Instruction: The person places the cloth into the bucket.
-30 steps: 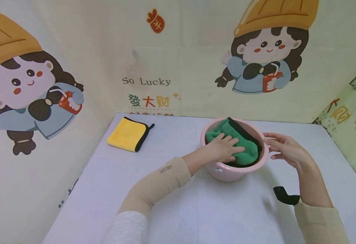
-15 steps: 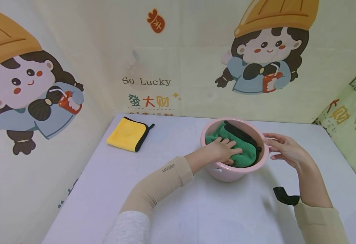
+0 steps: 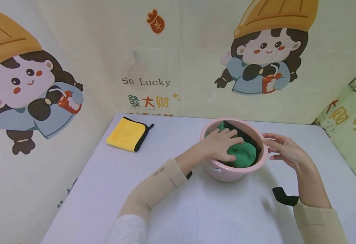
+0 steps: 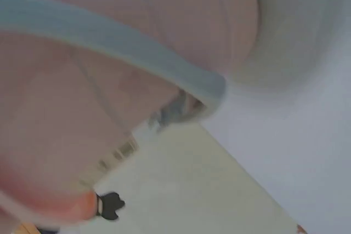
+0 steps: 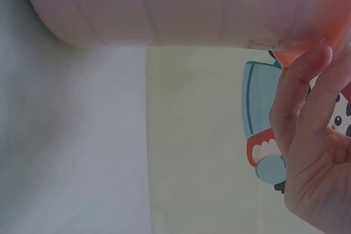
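A pink bucket (image 3: 226, 174) stands on the table with a crumpled green cloth (image 3: 245, 156) inside, edged in black. My left hand (image 3: 222, 144) is over the bucket's mouth, fingers spread above the green cloth and covering part of it. At the right side, my right hand (image 3: 288, 149) holds the bucket's rim between thumb and fingers. Fingertips (image 5: 318, 58) meet the bucket (image 5: 181, 9) in the right wrist view. The blurred left wrist view shows mainly the bucket's rim and wall (image 4: 137, 42).
A folded yellow cloth (image 3: 127, 134) with black edging and a loop lies at the table's back left. The white table (image 3: 172, 203) is backed by a printed cloth wall (image 3: 193, 67). A black strap piece (image 3: 284, 196) sticks out by the right sleeve.
My left hand has risen slightly off the green cloth, after pressing it lower into the bucket. The cloth's black edge has sunk below the rim. The right hand stays at the rim.
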Available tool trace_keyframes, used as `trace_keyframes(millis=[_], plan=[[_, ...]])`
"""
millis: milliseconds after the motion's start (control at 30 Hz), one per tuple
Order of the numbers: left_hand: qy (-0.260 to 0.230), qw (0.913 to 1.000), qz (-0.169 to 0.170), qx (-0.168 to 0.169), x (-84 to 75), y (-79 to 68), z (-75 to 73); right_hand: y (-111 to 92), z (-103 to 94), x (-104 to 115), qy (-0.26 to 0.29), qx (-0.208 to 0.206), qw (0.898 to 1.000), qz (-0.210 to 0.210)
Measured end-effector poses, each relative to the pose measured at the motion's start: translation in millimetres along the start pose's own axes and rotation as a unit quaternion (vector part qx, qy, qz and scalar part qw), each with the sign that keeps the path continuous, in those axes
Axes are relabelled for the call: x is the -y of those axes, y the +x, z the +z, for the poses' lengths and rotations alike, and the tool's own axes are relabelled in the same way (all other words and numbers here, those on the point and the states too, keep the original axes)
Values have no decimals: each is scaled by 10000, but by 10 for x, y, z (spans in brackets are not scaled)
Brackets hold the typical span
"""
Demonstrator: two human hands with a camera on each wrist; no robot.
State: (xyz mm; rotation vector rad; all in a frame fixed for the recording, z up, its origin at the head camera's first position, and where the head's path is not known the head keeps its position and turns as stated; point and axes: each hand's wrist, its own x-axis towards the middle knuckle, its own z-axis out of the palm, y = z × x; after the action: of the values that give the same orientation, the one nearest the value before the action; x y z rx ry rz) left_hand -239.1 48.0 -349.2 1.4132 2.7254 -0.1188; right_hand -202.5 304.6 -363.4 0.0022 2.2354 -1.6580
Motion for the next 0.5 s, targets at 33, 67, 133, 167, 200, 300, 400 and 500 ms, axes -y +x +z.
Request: trace_keyframes(millis=[33, 67, 133, 167, 200, 300, 400, 500], plan=[[-22, 9996, -42, -296, 48, -41, -14, 1, 2, -1, 0, -2, 10000, -4], [-39, 9983, -122, -572, 105, -89, -29, 2, 4, -3, -1, -8, 10000, -15], [-104, 9936, -419, -1046, 244, -186, -44, 2, 6, -5, -6, -20, 10000, -34], [-77, 9904, -590, -1250, 326, -236, -41, 3, 7, -7, -6, -27, 10000, -44], [-59, 9864, -812, -1426, 412, -287, -26, 5, 7, -9, -7, -29, 10000, -53], [39, 9721, -1520, -1786, 686, -458, 57, 10, 11, -12, 22, -24, 10000, -62], [3, 9562, -2168, -1965, 950, -641, 189, 12, 15, -12, 53, -18, 10000, -55], [-221, 9385, -2759, -2064, 1184, -839, 347, 11, 19, -5, 62, -15, 10000, -38]])
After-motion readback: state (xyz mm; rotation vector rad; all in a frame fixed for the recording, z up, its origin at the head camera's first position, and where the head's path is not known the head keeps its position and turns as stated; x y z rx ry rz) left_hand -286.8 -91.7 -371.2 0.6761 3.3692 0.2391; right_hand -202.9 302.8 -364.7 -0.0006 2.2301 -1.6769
